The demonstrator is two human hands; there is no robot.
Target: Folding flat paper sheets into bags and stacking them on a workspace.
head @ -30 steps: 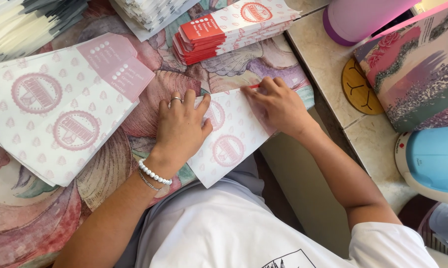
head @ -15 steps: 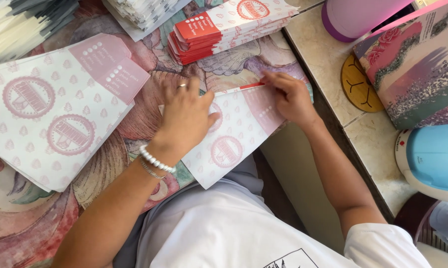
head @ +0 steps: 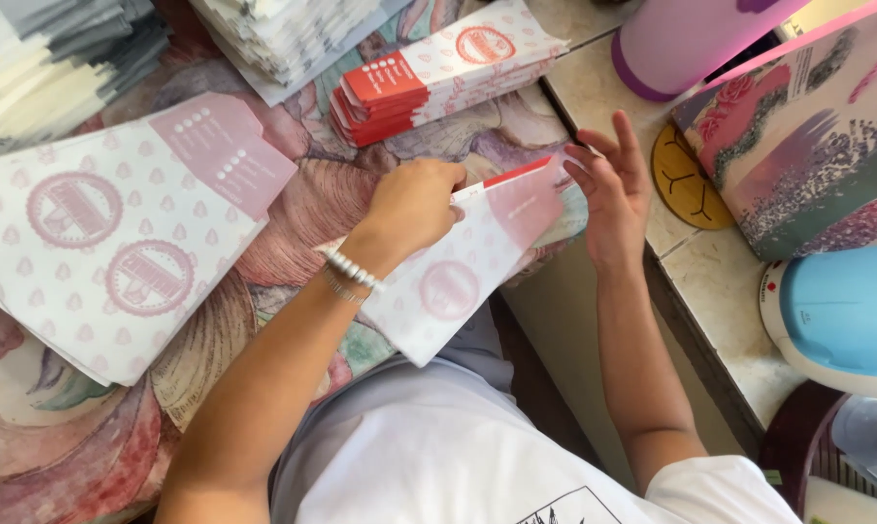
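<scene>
Your left hand (head: pixel 414 204) pinches the printed paper sheet (head: pixel 458 281) at the table's near edge, where it overhangs your lap. Your right hand (head: pixel 613 189) hovers beside its folded flap, fingers spread and apparently empty. Beyond, the finished stack (head: pixel 438 73) lies; a one-handed hold could skew the crease.

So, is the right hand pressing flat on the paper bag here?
No. The right hand is lifted with fingers spread beside the bag, while the left hand holds it.

Folded bag (head: pixel 458 281) between flat stack (head: pixel 108 233) (left) and coaster (head: pixel 686 184)
</scene>
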